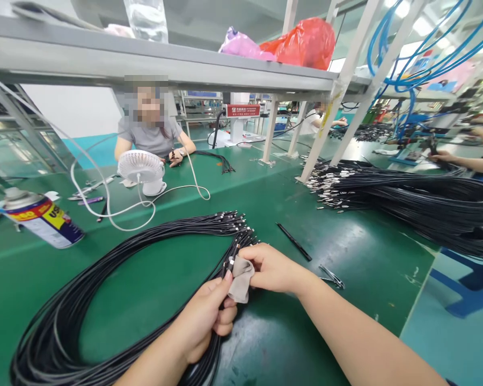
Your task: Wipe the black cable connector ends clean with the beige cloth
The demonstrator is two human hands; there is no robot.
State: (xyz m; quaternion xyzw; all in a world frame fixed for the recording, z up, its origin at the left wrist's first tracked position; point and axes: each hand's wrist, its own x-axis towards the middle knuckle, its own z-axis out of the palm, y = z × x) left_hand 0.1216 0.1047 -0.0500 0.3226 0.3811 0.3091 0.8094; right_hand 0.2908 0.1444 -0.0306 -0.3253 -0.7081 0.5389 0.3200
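Note:
My left hand [211, 316] is closed around several black cables just below their metal-tipped plug ends. In my right hand [268, 268] a crumpled grey cloth [241, 279] is pinched, lying against those plugs. The held cables belong to a big looped bundle of black cables [56, 332] that curves over the green table [137, 289]. More plug ends of the bundle lie just beyond my hands. To the right of them rest a thin black stick [293, 241] and a nail clipper [332, 277].
A spray can [44, 220] stands tilted in view at the left, near a small white fan [140, 169] with a white cord. At the right, a thick cable pile [406, 198] reaches the table edge. A shelf [185, 59] crosses overhead. Across the table sits a person [153, 134].

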